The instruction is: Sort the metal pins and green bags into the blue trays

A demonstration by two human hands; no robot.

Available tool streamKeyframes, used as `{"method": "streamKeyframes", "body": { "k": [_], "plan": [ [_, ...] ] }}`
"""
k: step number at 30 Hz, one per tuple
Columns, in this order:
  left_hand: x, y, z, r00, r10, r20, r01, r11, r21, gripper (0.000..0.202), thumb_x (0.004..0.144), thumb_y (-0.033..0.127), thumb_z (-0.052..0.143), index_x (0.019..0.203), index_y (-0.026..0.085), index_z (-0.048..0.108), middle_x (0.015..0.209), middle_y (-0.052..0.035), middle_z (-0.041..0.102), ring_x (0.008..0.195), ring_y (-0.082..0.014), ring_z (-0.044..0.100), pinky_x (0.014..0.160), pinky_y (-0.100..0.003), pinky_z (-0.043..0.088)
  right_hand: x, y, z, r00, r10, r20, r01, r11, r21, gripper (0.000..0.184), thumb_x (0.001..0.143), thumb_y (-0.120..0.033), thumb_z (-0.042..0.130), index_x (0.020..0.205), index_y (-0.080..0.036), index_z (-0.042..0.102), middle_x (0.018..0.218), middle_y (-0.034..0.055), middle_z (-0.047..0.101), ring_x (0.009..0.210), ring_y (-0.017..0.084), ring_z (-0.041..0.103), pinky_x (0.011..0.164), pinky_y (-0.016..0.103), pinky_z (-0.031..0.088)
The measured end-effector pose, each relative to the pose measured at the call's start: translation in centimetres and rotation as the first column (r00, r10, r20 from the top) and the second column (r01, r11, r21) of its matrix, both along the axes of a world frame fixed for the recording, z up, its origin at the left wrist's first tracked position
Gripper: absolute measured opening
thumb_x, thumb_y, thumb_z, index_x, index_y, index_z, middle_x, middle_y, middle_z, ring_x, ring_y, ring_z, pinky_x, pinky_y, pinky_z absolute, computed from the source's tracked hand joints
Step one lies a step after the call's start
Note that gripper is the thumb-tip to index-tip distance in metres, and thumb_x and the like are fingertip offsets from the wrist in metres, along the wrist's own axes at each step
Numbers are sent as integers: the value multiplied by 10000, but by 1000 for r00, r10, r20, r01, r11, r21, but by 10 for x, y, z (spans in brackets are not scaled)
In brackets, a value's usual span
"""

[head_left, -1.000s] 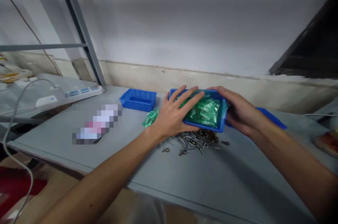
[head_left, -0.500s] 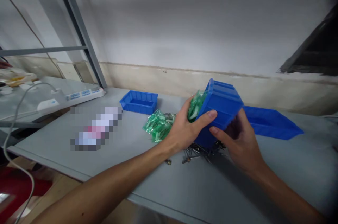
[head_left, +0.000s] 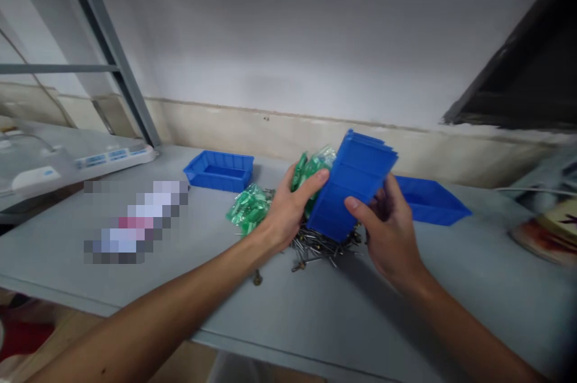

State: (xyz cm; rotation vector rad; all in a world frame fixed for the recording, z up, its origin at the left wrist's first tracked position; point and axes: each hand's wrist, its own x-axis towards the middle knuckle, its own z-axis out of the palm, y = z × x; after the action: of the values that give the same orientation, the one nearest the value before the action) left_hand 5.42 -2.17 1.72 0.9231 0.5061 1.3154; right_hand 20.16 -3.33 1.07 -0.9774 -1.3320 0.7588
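A blue plastic bin [head_left: 354,181] is tipped up on its side, its bottom facing me. My left hand [head_left: 288,205] grips its left edge, fingers pressed against green packets [head_left: 311,168] spilling from its mouth. Around the bin's lower right side my right hand [head_left: 390,226] is wrapped. More green packets [head_left: 247,207] lie on the grey table [head_left: 180,287] just left of my left hand. A pile of metal screws [head_left: 318,246] sits under the bin.
An empty blue bin [head_left: 219,169] stands at the back left and another blue bin [head_left: 428,198] lies behind my right hand. A blurred-out object [head_left: 135,220] lies to the left. A power strip [head_left: 81,160] rests on a neighbouring surface, by a slanted metal frame post [head_left: 112,52].
The bin went from level to tipped on its side, and green packets slid out to the left. Both hands shifted with it; the view swung slightly right.
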Motion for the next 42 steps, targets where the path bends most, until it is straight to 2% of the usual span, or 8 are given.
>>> {"method": "streamKeyframes", "body": {
  "k": [7, 11, 17, 23, 28, 31, 37, 42],
  "plan": [
    [-1, 2, -2, 1000, -9, 3, 9, 994, -107, 616, 806, 553, 623, 1303, 207, 506, 1186, -130, 654, 1109, -333, 603, 879, -484, 515, 7, -2, -1, 999, 36, -27, -37, 999, -40, 817, 755, -406, 709, 1450, -384, 282, 1280, 50, 577, 1050, 259, 610, 904, 486, 537],
    [-2, 2, -2, 1000, 18, -13, -20, 991, -134, 592, 796, 539, 639, 1284, 225, 525, 1154, -109, 673, 1056, -311, 632, 864, -468, 525, 10, -2, -2, 998, 48, -31, -49, 998, -48, 827, 767, -421, 693, 1464, -376, 249, 1293, 53, 571, 1069, 262, 605, 918, 501, 531],
    [-1, 1, -1, 998, 55, -41, -60, 987, -149, 567, 762, 453, 701, 1253, 220, 539, 1112, -99, 683, 989, -290, 656, 826, -452, 551, 13, -2, -1, 998, 59, 28, -58, 998, -25, 836, 763, -422, 704, 1468, -369, 258, 1295, 60, 575, 1075, 263, 614, 893, 462, 546],
    [1, 0, -6, 989, 102, -103, -103, 995, -4, 531, 722, 296, 771, 1194, 207, 544, 1081, -91, 685, 997, -292, 652, 849, -461, 559, 15, -3, 1, 998, 67, 17, -67, 997, -28, 877, 726, -421, 739, 1464, -364, 268, 1305, 62, 568, 1062, 265, 616, 895, 474, 543],
    [-1, 0, -12, 979, 129, -159, -110, 986, 123, 740, 651, 141, 790, 1303, 259, 459, 1165, -69, 652, 1098, -281, 612, 947, -452, 521, 18, -6, 2, 998, 42, 47, -41, 999, -22, 886, 713, -423, 745, 1461, -365, 274, 1284, 59, 576, 1060, 268, 610, 893, 473, 542],
    [-3, 0, -14, 972, 147, -184, -123, 983, 137, 761, 651, 116, 773, 1320, 265, 441, 1168, -63, 648, 1089, -273, 614, 951, -446, 516, 19, -7, 2, 997, 47, 59, -46, 998, -32, 910, 694, -416, 763, 1460, -367, 276, 1282, 58, 572, 1045, 264, 609, 885, 463, 544],
    [-6, -1, -10, 976, 132, -174, -123, 991, 58, 690, 654, 136, 758, 1270, 247, 467, 1022, -55, 675, 926, -261, 659, 779, -407, 564, 22, -7, 1, 997, 67, 25, -67, 998, -2, 920, 690, -416, 768, 1465, -357, 276, 1271, 62, 572, 1052, 262, 595, 888, 461, 533],
    [-7, -1, -5, 985, 113, -129, -118, 992, -33, 679, 611, 64, 724, 1223, 219, 475, 955, -39, 667, 867, -218, 653, 756, -348, 537, 25, -4, -4, 994, 97, -57, -96, 995, 24, 870, 695, -394, 769, 1443, -346, 327, 1236, 60, 595, 1043, 265, 600, 884, 470, 522]
  ]
}}
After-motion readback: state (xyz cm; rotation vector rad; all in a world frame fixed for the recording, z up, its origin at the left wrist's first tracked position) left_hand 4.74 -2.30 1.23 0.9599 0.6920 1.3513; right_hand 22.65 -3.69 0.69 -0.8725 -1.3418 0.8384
